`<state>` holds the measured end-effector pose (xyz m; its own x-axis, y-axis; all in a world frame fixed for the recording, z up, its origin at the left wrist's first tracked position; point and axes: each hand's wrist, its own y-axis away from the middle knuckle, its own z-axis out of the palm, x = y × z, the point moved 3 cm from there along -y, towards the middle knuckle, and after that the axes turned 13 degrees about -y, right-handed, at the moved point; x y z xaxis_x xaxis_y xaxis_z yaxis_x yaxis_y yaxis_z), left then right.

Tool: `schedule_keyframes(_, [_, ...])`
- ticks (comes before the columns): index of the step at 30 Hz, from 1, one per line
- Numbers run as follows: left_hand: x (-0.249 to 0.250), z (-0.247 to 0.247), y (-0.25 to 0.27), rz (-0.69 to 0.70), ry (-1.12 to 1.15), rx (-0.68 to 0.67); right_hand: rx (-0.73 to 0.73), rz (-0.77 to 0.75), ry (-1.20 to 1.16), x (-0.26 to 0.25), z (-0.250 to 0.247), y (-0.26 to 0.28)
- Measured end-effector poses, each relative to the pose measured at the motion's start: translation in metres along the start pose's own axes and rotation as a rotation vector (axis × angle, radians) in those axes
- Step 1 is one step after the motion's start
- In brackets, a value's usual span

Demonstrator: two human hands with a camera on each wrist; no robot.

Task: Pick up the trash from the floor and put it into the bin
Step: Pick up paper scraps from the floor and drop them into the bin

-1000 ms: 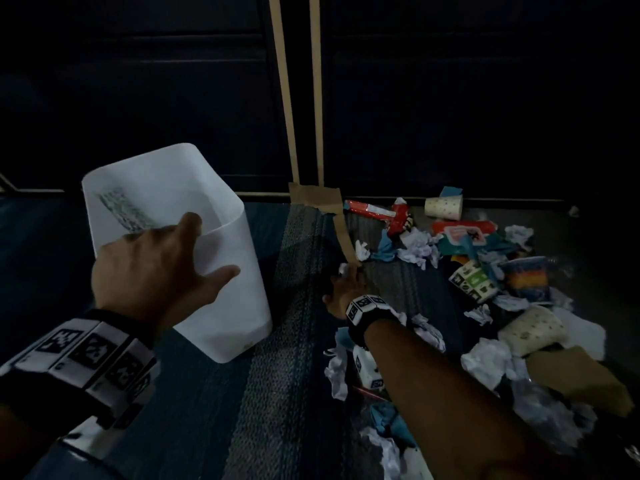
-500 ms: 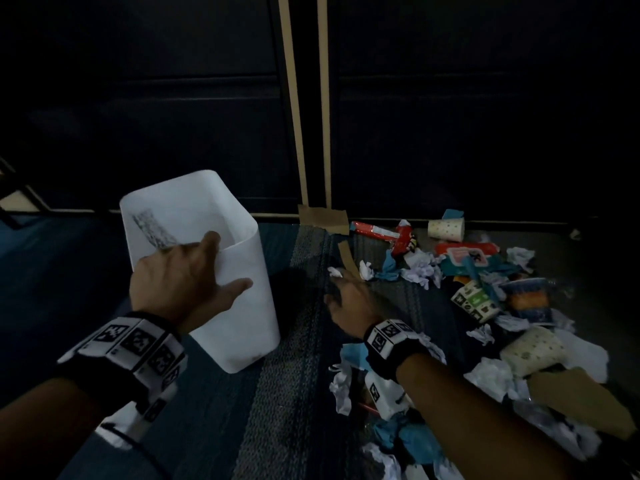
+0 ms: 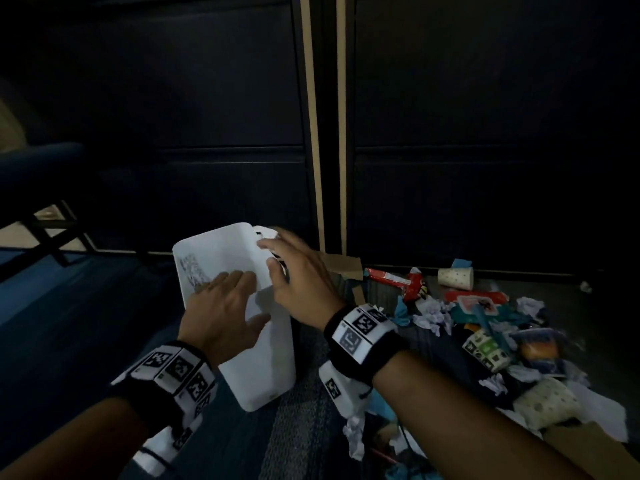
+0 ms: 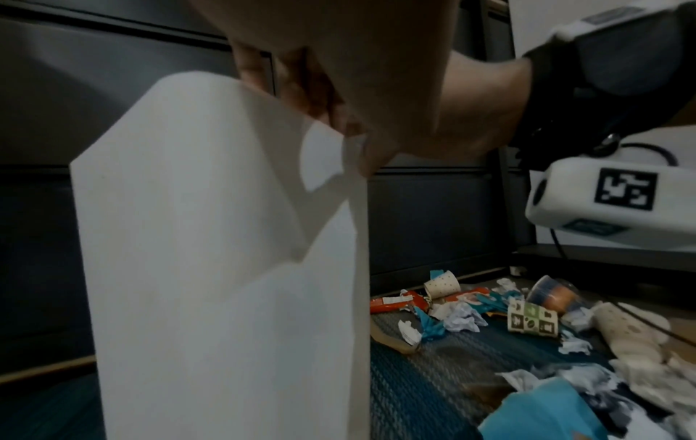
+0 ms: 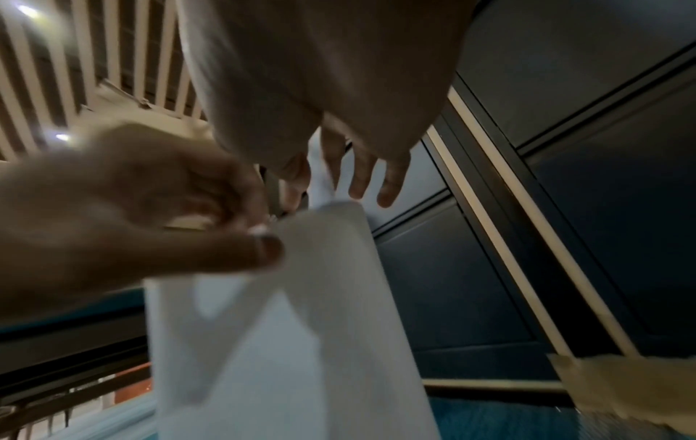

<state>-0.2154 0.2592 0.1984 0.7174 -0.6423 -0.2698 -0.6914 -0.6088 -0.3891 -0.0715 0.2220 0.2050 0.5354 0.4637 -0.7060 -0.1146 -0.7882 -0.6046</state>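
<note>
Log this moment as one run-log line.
phase: dropping trash | left hand: holds bin rim | right hand: over bin mouth, pinching white scrap | trash pile: on floor right of bin

At twelve o'clock we face dark cabinet doors (image 3: 225, 109) split by two tan vertical strips (image 3: 311, 109), with striped carpet (image 3: 298, 445) underfoot and a black frame (image 3: 52, 233) at nine.

One white bin (image 3: 258, 368) stands on the floor, with two hands at it. Beside it lie three paper cups, one red wrapper (image 3: 394, 279) and many crumpled paper scraps, too jumbled to count.
</note>
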Motion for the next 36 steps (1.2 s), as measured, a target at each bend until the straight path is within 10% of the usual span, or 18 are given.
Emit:
schedule_keyframes(5, [0.007,-0.023,0.02,0.107,0.033,0.341,-0.168,0.042,0.01,0.004,0.011,0.003])
schedule_keyframes(11, [0.04,-0.017,0.039,0.35,0.099,0.389,-0.074,0.036,-0.037,0.02,-0.011,0.037])
schedule_keyframes(25, [0.162,0.118,0.056,0.521,0.291,-0.773,-0.303,0.771,0.282,0.138,-0.098,0.188])
schedule_keyframes(36, [0.207,0.2,0.055,0.077,0.418,-0.699,-0.464,0.887,0.586,0.171,-0.079,0.236])
